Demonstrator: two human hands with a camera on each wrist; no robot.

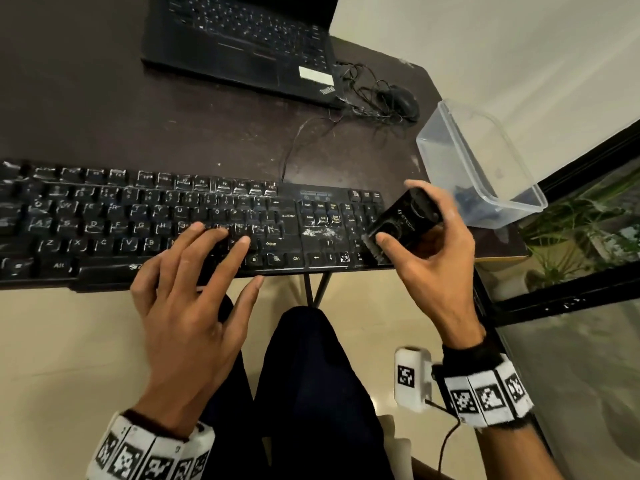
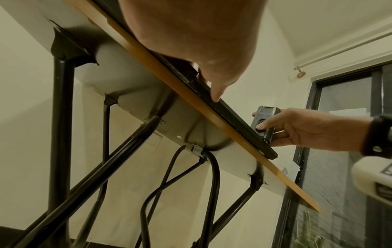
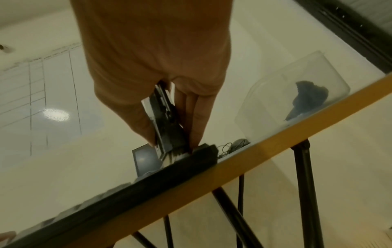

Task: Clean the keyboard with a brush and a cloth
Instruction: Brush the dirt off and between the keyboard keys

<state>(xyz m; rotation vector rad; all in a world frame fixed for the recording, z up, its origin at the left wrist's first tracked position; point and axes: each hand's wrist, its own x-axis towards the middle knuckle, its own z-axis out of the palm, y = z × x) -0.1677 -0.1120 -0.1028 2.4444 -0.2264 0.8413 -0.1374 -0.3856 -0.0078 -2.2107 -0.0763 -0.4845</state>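
A dusty black keyboard point(image 1: 145, 223) lies along the near edge of the dark table point(image 1: 104, 109). My left hand point(image 1: 194, 292) rests flat on its right-hand letter keys with straight fingers; the thumb touches the front edge. My right hand point(image 1: 429, 244) grips a flat black brush point(image 1: 401, 220) by thumb and fingers, its bristles point(image 3: 176, 153) down on the number pad at the keyboard's right end. White dust point(image 1: 318, 232) lies above the arrow keys. A dark blue cloth point(image 3: 307, 97) sits inside a clear plastic tub point(image 1: 485, 161) at the table's right edge.
A black laptop point(image 1: 242, 39) stands open at the back of the table. Beside it lies a black mouse point(image 1: 401, 98) with tangled cable. A dark-framed glass door point(image 1: 568, 237) with plants behind stands right of the table. My legs are under the table edge.
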